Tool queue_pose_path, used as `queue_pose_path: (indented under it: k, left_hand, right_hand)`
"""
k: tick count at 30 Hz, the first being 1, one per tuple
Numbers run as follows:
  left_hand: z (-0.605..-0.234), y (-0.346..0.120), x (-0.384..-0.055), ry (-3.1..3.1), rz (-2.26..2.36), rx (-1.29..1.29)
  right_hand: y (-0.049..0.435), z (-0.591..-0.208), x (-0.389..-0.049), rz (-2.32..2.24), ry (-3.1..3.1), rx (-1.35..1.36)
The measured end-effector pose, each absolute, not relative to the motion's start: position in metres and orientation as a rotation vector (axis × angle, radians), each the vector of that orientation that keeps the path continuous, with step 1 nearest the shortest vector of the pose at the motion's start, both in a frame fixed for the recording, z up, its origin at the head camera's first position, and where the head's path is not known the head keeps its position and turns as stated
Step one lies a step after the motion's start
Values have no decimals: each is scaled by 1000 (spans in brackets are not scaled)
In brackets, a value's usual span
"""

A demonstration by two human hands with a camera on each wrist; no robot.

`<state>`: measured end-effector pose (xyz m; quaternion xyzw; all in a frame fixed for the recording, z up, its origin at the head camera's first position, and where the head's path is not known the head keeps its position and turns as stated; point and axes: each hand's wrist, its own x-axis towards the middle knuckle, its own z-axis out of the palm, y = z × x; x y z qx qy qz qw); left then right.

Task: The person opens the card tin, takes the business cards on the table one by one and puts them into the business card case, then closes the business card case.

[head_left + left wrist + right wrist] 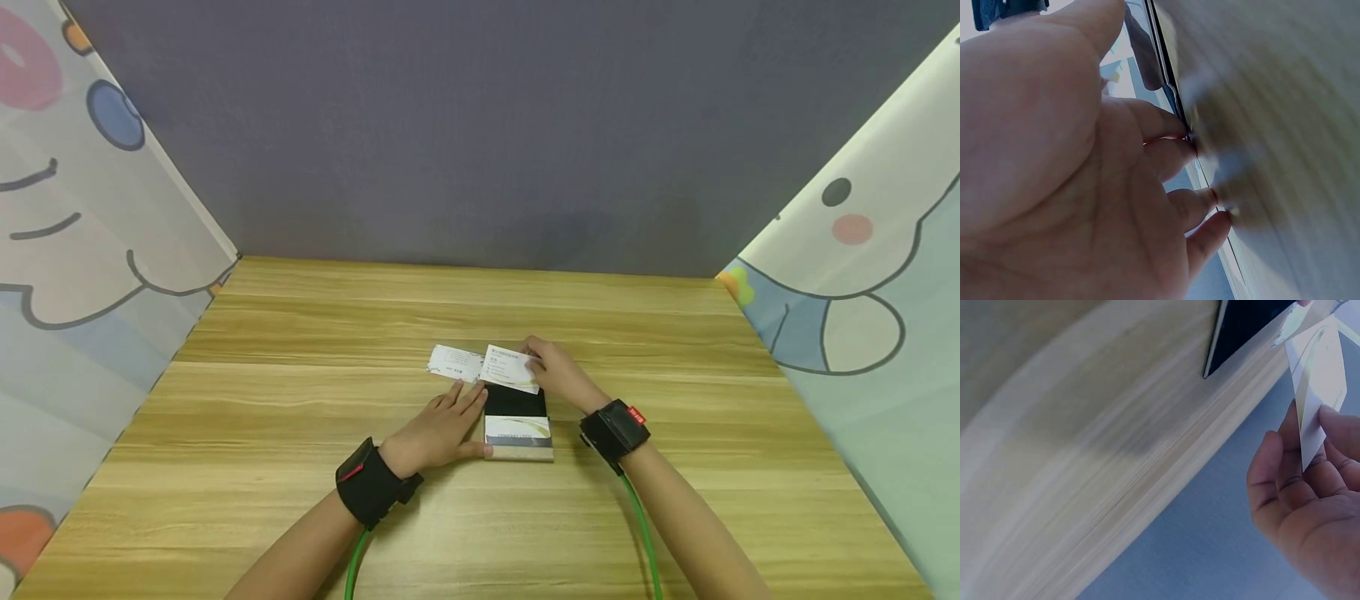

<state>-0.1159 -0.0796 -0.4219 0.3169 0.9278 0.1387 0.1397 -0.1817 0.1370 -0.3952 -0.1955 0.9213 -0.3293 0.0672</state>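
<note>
My right hand (561,377) pinches a white business card (510,367) between thumb and fingers, raised over the far end of a card case (516,400). In the right wrist view the card (1319,378) stands at a slant from the fingers. The case lies open on the table, black inside, with another business card (517,427) across its near part. My left hand (437,429) lies along the left side of the case, fingers extended, with the thumb at its near left corner. Left of the held card lies a second white card (454,363), partly overlapped by it in the head view.
The wooden table (300,400) ends at a dark grey wall panel (480,142) at the back. Cartoon-printed curtains (840,292) flank both sides. Each wrist wears a black strap (615,429) with a green cable (641,525) trailing toward the near edge.
</note>
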Motion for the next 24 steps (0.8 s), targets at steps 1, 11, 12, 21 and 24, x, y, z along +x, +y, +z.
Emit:
queue_pose_path:
  k: [1, 11, 12, 21, 24]
  left_hand:
    - [-422, -79, -116, 2682, 399, 915]
    - [-421, -79, -117, 2672, 378, 910]
    - [-422, -79, -117, 2670, 379, 910]
    - [-422, -79, -117, 2670, 377, 908]
    - [-422, -79, -117, 2663, 385, 899]
  right_hand:
    - [138, -395, -180, -1000, 2773, -597]
    - [149, -397, -164, -1049, 2710, -642]
    - [150, -397, -163, -1043, 2702, -653]
    - [151, -403, -156, -1019, 2606, -688]
    - [152, -404, -154, -1012, 2587, -709]
